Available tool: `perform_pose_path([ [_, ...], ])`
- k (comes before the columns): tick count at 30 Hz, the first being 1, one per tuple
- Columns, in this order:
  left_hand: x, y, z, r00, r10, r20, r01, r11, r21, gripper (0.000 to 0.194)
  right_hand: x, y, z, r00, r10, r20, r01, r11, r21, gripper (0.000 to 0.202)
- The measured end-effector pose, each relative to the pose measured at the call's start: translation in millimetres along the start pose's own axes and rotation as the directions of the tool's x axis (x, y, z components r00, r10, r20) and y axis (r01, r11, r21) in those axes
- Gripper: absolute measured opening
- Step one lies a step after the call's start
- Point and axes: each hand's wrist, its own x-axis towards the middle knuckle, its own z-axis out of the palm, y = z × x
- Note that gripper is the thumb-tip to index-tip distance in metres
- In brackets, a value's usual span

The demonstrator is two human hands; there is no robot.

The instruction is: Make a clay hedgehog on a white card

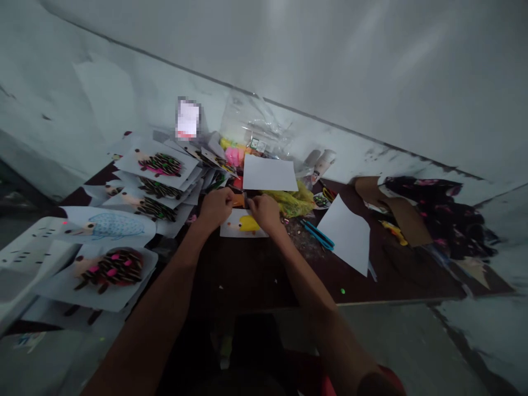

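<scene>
My left hand is closed at the far side of a white sheet with a yellow shape on it. Small dark marks and a pale pointed end at the yellow shape's left give it the look of an animal figure. Facing it, my right hand is closed too, its fingers pinched above the sheet's right part. An orange-brown piece shows between the two hands, beside my left fingertips. Whatever either hand grips is too small and dim to make out.
Stacked sheets with hedgehog figures cover the table's left. Behind my hands lie a blank white sheet, a yellow plastic bag and clear packaging. Blue scissors, another white sheet and dark floral cloth lie rightward.
</scene>
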Motion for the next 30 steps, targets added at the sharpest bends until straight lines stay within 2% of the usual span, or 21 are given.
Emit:
perform_pose_path([
  [2,-0.7,0.3,1.6,1.0,0.005,-0.02,-0.004,0.999,0.048,0.026,10.9,-5.5,4.6,0.999,0.029,0.019,-0.028,0.999,-0.02,0.039],
  [6,-1.0,1.0,5.4,0.999,0.026,-0.036,-0.023,0.996,0.083,0.031,22.0,-8.8,8.8,0.998,0.055,0.043,-0.057,0.998,0.033,0.026],
  [12,-2.2,4.4,7.2,0.999,0.029,-0.04,-0.028,0.999,0.015,0.043,21.2,-11.3,8.8,0.998,0.054,-0.019,-0.053,0.997,0.048,0.031],
  [17,-3.5,3.5,8.5,0.998,0.031,-0.046,-0.03,0.999,0.027,0.045,23.7,-15.2,11.1,0.999,0.049,0.016,-0.05,0.997,0.065,0.026],
  [21,-3.9,2.6,9.8,0.998,0.04,-0.04,-0.038,0.998,0.046,0.046,25.2,-14.1,13.3,0.998,0.066,-0.005,-0.066,0.996,0.053,0.024],
  [26,-2.2,2.8,9.8,0.996,0.079,-0.031,-0.077,0.994,0.076,0.05,29.6,-11.0,22.2,0.998,0.059,0.008,-0.059,0.976,0.209,0.02],
  [30,-0.3,5.4,8.5,0.991,0.133,0.004,-0.132,0.977,0.169,0.048,34.7,-9.6,30.2,0.994,0.052,-0.095,-0.013,0.928,0.374,0.018],
])
